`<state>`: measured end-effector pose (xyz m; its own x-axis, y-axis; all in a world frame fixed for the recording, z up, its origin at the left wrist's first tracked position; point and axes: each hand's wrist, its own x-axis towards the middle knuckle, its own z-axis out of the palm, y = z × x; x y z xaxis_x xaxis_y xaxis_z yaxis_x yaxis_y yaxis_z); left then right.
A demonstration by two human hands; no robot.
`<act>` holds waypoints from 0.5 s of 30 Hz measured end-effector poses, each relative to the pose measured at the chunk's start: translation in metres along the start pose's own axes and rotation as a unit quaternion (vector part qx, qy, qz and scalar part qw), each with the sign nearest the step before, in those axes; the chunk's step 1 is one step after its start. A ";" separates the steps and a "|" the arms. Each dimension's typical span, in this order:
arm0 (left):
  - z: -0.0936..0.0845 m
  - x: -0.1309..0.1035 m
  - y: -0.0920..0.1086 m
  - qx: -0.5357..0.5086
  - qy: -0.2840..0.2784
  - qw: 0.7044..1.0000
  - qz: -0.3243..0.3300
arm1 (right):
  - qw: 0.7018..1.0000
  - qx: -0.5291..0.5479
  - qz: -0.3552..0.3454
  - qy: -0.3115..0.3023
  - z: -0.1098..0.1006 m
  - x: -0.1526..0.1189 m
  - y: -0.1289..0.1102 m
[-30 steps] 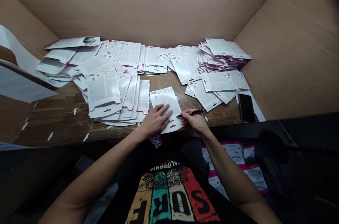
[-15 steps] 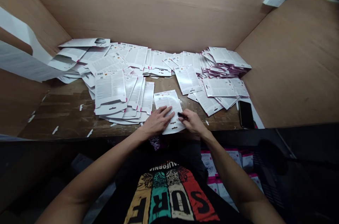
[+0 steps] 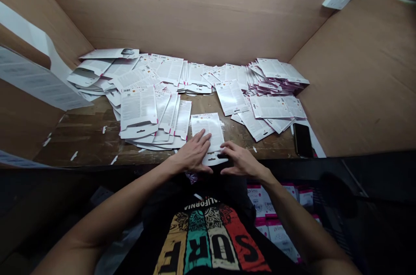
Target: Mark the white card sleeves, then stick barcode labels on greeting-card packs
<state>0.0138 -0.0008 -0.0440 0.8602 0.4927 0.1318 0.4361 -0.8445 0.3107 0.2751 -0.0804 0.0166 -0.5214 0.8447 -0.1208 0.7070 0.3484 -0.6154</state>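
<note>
A flat white printed card packet [image 3: 212,130] lies at the table's front edge, its end with the hang slot toward me. My left hand [image 3: 195,152] rests on its left side, fingers stretched out and thumb apart. At the packet's lower right corner is my right hand [image 3: 239,160], with thumb and forefinger apart. A small black object [image 3: 222,156] shows under its fingers, mostly hidden, its kind unclear. Just beyond the table edge, in front of my shirt, is a small white scrap [image 3: 197,196].
Overlapping white packets [image 3: 138,108] cover the left and back of the table. More packets [image 3: 271,106] are heaped at right, beside a black phone [image 3: 303,140]. White scraps [image 3: 74,155] dot the wood. Pink-and-white boxes [image 3: 281,234] sit below at right. Board walls enclose the table.
My right hand has moved down to the packet's lower corner, and its thumb has spread away from its fingers. One slot cutout is out of the packet; a white scrap has appeared below the edge.
</note>
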 end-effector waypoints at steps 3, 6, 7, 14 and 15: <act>-0.002 -0.005 0.006 -0.014 -0.002 1.000 -0.007 | 0.994 -0.104 0.012 0.029 0.013 0.007 0.013; -0.004 -0.004 0.005 -0.055 0.010 0.998 -0.009 | 0.994 -0.095 0.025 0.050 0.026 0.016 0.018; -0.004 -0.003 0.003 -0.062 0.017 0.998 -0.010 | 0.991 -0.097 0.055 0.070 0.030 0.020 0.018; 0.005 -0.010 0.009 0.019 0.025 0.999 0.015 | 0.941 -0.147 0.247 0.180 0.050 0.028 -0.002; 0.007 -0.016 0.017 0.030 0.018 0.999 0.022 | 0.940 -0.126 0.257 0.185 0.053 0.024 -0.005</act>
<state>0.0096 -0.0240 -0.0477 0.8696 0.4607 0.1776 0.4139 -0.8763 0.2467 0.2337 -0.0838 -0.0248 0.0884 0.9951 -0.0436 0.9352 -0.0980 -0.3403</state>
